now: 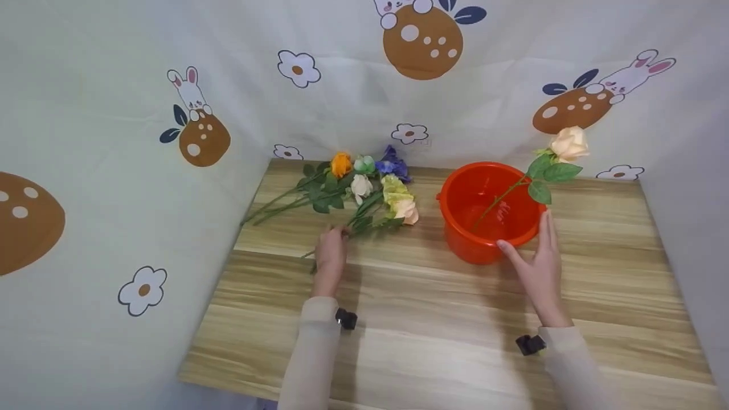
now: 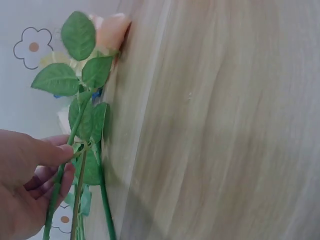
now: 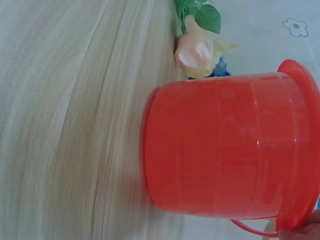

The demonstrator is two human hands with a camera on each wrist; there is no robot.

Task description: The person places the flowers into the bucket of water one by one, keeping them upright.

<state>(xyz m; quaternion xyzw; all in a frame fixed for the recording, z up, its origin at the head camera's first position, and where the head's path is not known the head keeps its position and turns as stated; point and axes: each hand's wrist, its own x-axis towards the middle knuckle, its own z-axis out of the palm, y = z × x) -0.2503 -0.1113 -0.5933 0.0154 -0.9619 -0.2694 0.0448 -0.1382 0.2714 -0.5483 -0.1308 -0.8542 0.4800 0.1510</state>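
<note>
A pale peach rose [image 1: 569,143] on a leafy stem leans inside the red bucket [image 1: 483,253], its bloom above the far right rim. My right hand [image 1: 540,273] rests against the bucket's near right side, thumb at the rim and fingers fairly straight along the outside. In the right wrist view only part of that hand shows beside the rim. Farther left, my left hand [image 1: 331,250] pinches a green stem [image 2: 62,167] between thumb and fingers. That stem leads up past leaves toward another peach rose [image 1: 406,211]. Other stems lie close behind the pinched one.
Around the left hand lie an orange flower [image 1: 341,164], a white rose [image 1: 361,187], a yellow-green flower [image 1: 393,188] and a blue-purple flower [image 1: 392,164]. They are on the wooden table [image 1: 421,330]. A printed cloth [image 1: 347,108] hangs behind the table.
</note>
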